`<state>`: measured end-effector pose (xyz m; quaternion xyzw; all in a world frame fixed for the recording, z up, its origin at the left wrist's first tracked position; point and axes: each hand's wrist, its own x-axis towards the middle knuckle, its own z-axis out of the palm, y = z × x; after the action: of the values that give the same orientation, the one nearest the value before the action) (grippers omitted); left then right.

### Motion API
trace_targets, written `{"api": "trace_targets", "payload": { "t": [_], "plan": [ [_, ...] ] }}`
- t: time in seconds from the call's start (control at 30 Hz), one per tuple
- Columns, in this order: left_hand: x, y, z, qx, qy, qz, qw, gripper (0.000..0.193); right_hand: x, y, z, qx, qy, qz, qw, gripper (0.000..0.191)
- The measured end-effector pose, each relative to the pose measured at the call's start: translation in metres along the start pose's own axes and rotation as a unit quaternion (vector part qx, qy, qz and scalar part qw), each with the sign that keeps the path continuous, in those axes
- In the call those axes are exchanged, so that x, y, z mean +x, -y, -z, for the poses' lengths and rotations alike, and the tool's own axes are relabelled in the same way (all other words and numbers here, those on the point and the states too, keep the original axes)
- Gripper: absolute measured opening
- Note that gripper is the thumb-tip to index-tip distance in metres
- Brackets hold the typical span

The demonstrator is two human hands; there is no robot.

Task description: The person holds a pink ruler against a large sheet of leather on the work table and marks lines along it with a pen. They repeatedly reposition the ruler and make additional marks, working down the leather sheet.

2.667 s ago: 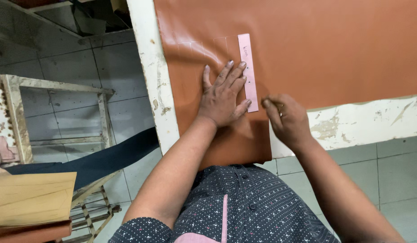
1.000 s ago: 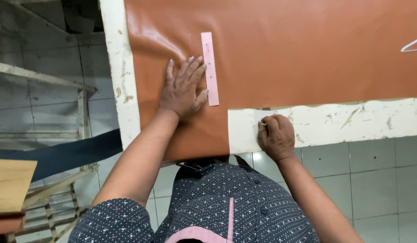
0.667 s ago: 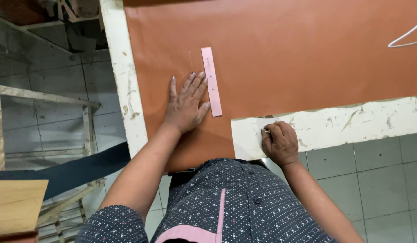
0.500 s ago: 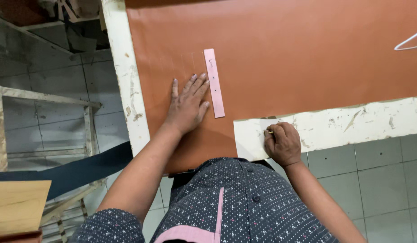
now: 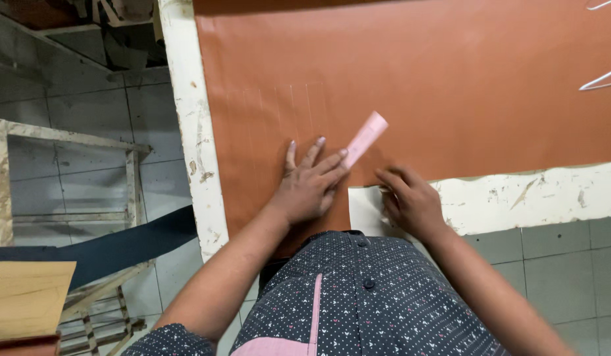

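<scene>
**Ruler tilted under the left fingertips, right hand just below it**

The left hand (image 5: 310,186) lay flat and spread on the leather (image 5: 450,86), palm down, closed around nothing. Its fingertips (image 5: 342,153) touched the near end of the ruler (image 5: 365,139), a slim pale pink strip; whether they pinned it or only brushed it could not be told.

From that contact the ruler ran up and to the right, its long axis slanted across the sheet, its far end well clear of both hands. It lay wholly on the leather, just above the sheet's cut lower edge.

The right hand (image 5: 411,200) sat below and to the right of the ruler's near end, close but not touching it. Its fingers were curled loosely, pointing up and left toward the strip. It was blurred, and whether it held anything small could not be told. It rested at the corner where the leather's edge met the white table (image 5: 516,198).

So the left hand was the nearer one, already at the ruler; the right lay just beside, on the strip's lower side.

Faint parallel lines (image 5: 286,112) marked the leather above the left hand, running up and down, out of line with the ruler's slant. Farther left stood the table's worn white edge (image 5: 190,132), then a tiled floor and a wooden frame (image 5: 68,138).
</scene>
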<state>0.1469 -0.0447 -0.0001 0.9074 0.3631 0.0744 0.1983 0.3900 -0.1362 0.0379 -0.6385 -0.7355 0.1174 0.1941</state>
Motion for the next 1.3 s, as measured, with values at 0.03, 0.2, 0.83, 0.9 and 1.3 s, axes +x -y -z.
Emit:
{"api": "trace_targets", "payload": {
  "t": [0.03,0.2,0.83,0.9,1.3],
  "plan": [
    [0.000,0.005,0.001,0.000,0.027,-0.016,0.999,0.053,0.016,-0.001,0.000,-0.007,0.030,0.018,0.999,0.050],
    [0.008,0.051,0.015,0.094,-0.093,-0.006,0.991,0.042,0.065,-0.001,-0.004,-0.049,0.088,0.005,0.995,0.026],
    [0.037,0.035,0.015,-0.023,-0.072,0.034,0.997,0.075,0.106,0.030,-0.027,0.215,0.093,-0.251,0.939,0.021],
    [0.037,0.037,0.016,-0.023,-0.053,0.041,0.998,0.074,0.097,0.028,-0.024,0.153,0.062,-0.147,0.975,0.021],
    [0.037,0.040,0.013,-0.040,-0.074,0.044,0.996,0.075,0.080,0.009,-0.027,0.166,0.099,-0.101,0.976,0.038]
  ]
}}
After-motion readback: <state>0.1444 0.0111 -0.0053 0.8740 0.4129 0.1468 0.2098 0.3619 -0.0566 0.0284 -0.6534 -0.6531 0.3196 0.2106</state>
